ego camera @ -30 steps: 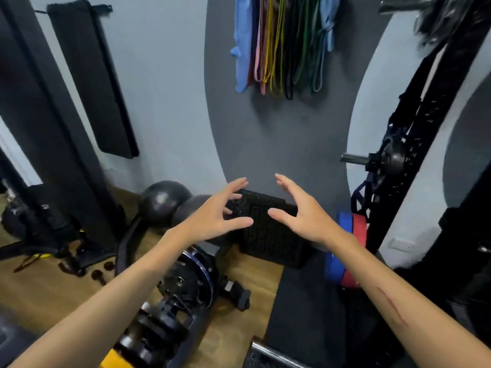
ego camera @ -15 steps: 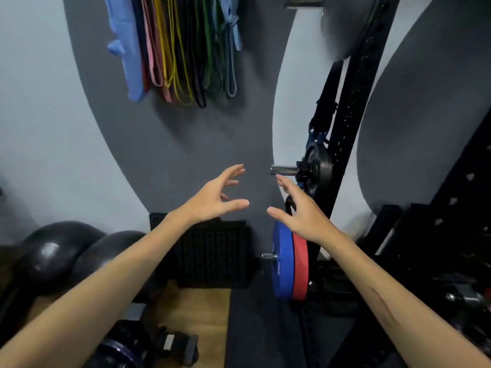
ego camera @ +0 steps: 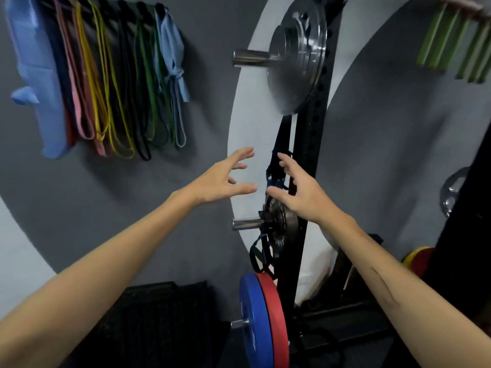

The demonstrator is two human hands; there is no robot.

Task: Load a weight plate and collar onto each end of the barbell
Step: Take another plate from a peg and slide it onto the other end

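A black rack upright (ego camera: pixel 314 144) carries weight plates on side pegs. Large silver plates (ego camera: pixel 297 57) hang on the top peg (ego camera: pixel 249 58). Small dark plates (ego camera: pixel 281 224) with black straps sit on the middle peg (ego camera: pixel 245 224). A blue plate (ego camera: pixel 253 320) and a red plate (ego camera: pixel 276 322) stand on the lowest peg. My left hand (ego camera: pixel 220 179) and my right hand (ego camera: pixel 300 189) are both raised with fingers spread, holding nothing, between the top and middle pegs. My right hand is just in front of the straps. No barbell or collar is in view.
Coloured resistance bands (ego camera: pixel 106 83) hang on the grey wall at upper left. Green bands (ego camera: pixel 457 43) hang at upper right. A black perforated box (ego camera: pixel 159 314) sits low on the left. Yellow and red plates (ego camera: pixel 419 261) lie at the right behind a dark post.
My view has swung right and up from the floor gear to the plate rack. Both open hands have stayed raised and now sit in front of the rack, nearer the pegs.
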